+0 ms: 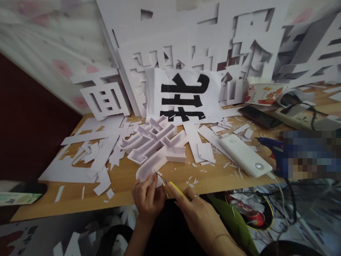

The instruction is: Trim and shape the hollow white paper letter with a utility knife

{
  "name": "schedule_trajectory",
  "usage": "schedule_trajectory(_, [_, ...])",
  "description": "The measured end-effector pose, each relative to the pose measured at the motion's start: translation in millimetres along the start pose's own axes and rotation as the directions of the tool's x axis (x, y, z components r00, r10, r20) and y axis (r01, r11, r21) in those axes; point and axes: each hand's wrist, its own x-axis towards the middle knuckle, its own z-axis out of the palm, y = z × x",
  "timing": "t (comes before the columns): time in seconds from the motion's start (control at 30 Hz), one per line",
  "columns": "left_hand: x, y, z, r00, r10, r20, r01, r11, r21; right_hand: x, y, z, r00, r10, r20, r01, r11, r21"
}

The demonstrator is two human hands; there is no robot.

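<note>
A white three-dimensional character (146, 146) with thin upright walls lies on the wooden table in front of me. At its near end my left hand (148, 196) has its fingers closed on the curved edge of this character. My right hand (199, 213) is wrapped round a yellow utility knife (176, 189). The blade points up and left, close to my left fingertips and the white edge. Whether the blade touches the edge, I cannot tell. Behind the character stands a paper sheet printed with a black character (183, 94).
White cut-out boards (170, 32) lean at the back. Offcuts (90, 153) and slivers litter the table (160, 181). On the right are a white power bank (245, 155), a dark phone (260, 117), a paper cup (265, 93) and a blue glue gun (271, 145). A bin (270, 209) holds scraps below.
</note>
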Motion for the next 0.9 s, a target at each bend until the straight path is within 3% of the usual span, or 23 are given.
schedule_trajectory(0.13, [0.0,1.0,0.3,1.000,-0.007,-0.005,0.007,1.000,-0.002,-1.1,0.4,0.7,1.000,-0.017,-0.008,0.017,1.000,0.020])
schedule_trajectory(0.47, [0.6,1.3,0.2,1.000,-0.001,0.015,0.002,1.000,-0.004,2.6,5.1,-7.9,0.994,-0.022,0.104,0.029,0.998,-0.062])
schedule_trajectory(0.77, [-2.7,0.0,1.1,1.000,-0.018,0.024,0.019,1.000,-0.004,9.6,2.9,-16.8,0.946,0.055,0.320,-0.042,0.998,-0.048])
schedule_trajectory(0.9, [-4.3,-0.8,1.9,1.000,-0.011,0.022,0.011,1.000,-0.003,12.4,1.1,-21.0,0.928,0.085,0.362,-0.071,0.996,-0.053])
